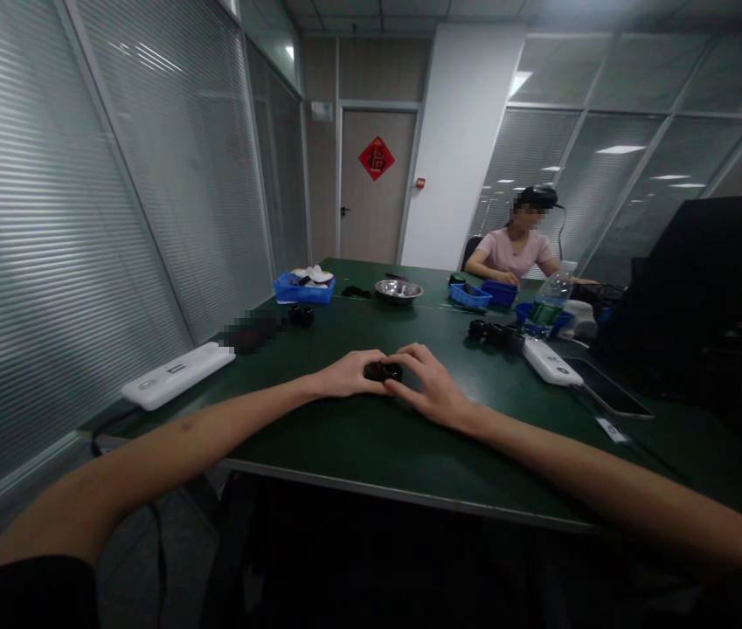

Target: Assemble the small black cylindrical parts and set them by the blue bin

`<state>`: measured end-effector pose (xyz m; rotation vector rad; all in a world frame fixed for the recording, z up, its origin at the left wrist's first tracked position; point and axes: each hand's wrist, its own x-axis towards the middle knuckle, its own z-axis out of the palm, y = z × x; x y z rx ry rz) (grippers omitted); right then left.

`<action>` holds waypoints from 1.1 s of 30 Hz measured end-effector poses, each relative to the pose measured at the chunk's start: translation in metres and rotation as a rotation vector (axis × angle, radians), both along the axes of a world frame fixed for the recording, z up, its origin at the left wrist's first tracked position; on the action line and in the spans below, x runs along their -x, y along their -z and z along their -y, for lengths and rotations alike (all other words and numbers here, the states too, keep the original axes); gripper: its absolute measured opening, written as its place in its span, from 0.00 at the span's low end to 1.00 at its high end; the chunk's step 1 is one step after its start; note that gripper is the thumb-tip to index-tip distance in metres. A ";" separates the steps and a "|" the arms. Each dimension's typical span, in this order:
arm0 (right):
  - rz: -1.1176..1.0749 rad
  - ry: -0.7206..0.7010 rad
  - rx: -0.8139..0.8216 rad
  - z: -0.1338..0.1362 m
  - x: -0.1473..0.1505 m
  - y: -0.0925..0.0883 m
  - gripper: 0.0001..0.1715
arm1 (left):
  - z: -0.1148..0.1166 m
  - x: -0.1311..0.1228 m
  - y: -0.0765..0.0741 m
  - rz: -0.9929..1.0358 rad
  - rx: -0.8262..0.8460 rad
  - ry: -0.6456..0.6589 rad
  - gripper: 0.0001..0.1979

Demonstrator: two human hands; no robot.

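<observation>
You're working at a long green desk, and its firm, flat top lies just under your hands, near the edge closest to you. Well out to your left on it lies a white oblong device, clear of your elbow and of the grip. Your hands come next in size, drawn together in front of you. Your left hand curls around the left end of a small piece, fingers over the far side and thumb along the near side, with only a narrow gap between them. Your right hand reaches in from the other end, a little wider, its thumb and index fingertip bracketing the right end while the remaining fingers arch loosely. Beyond your right hand sits a cluster of black pieces, apart from it. Smallest is the glossy black piece itself, held between both hands at or just above the desk; you can't tell which, and its exact make is too dark to read. Expect it to be light and stiff, probably hard plastic, and a bit slippery where it shines. It doesn't look especially fragile, though any thin part hidden under your fingers could be. Take it by its two ends or outer sides, steadying with the left and pinching lightly with the right, and keep your fingertips off the shiny middle.
</observation>
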<state>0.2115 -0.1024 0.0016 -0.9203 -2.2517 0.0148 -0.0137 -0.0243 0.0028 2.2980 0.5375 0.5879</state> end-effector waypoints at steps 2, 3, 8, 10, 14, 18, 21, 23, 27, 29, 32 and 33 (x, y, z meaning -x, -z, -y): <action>0.001 -0.045 -0.002 0.000 0.000 0.000 0.17 | 0.000 0.000 0.001 -0.001 -0.011 -0.004 0.24; 0.003 -0.068 -0.002 0.001 0.000 0.000 0.18 | 0.000 0.000 0.001 -0.001 -0.016 -0.007 0.24; -0.024 -0.042 0.009 0.000 0.000 0.001 0.20 | -0.002 0.000 0.001 0.000 -0.023 -0.006 0.26; -0.041 0.017 0.018 -0.001 0.000 0.002 0.19 | -0.001 0.000 0.000 -0.009 -0.023 -0.005 0.26; -0.026 0.025 0.033 -0.003 -0.001 0.004 0.16 | 0.001 0.000 -0.001 -0.014 -0.026 -0.003 0.25; -0.012 -0.036 0.016 -0.002 -0.001 0.003 0.19 | 0.000 0.000 0.001 0.006 -0.026 -0.010 0.25; -0.021 0.000 0.004 -0.002 -0.001 0.003 0.19 | 0.000 0.000 0.001 0.005 -0.019 -0.005 0.25; -0.040 0.043 0.006 -0.003 -0.001 0.004 0.18 | 0.001 0.000 -0.001 -0.002 -0.020 0.001 0.26; -0.045 0.014 0.031 -0.003 -0.002 0.004 0.15 | 0.002 0.000 -0.003 -0.001 -0.018 0.007 0.26; -0.037 -0.021 0.041 -0.002 -0.002 0.004 0.16 | 0.002 0.000 -0.003 -0.005 -0.020 -0.007 0.27; -0.024 -0.024 0.034 -0.001 -0.002 0.002 0.17 | 0.002 0.000 -0.002 -0.009 -0.024 -0.009 0.27; -0.022 -0.012 0.028 -0.001 -0.001 0.001 0.17 | 0.001 0.001 -0.001 -0.008 -0.023 -0.005 0.26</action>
